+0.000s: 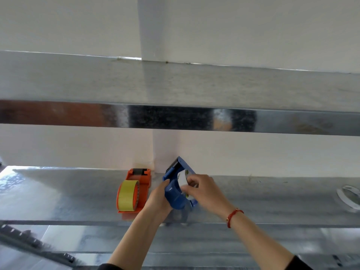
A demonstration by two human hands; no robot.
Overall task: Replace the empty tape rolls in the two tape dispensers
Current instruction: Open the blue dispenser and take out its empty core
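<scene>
A blue tape dispenser [175,191] stands tilted on the metal shelf [263,197], its toothed cutter pointing up toward the wall. My left hand [158,195] grips its rounded blue handle from the left. My right hand [202,187] pinches a white roll [182,177] seated in the dispenser's side. To the left lies an orange tape dispenser [136,190] loaded with a yellow tape roll [127,195], untouched. A white empty tape core [348,197] lies on the shelf at the far right edge of the view.
A second metal shelf [175,88] runs across above, its shiny front lip overhanging the work area. The white wall with a corner post stands just behind the dispensers. A dark perforated rail [35,242] crosses the lower left below the shelf.
</scene>
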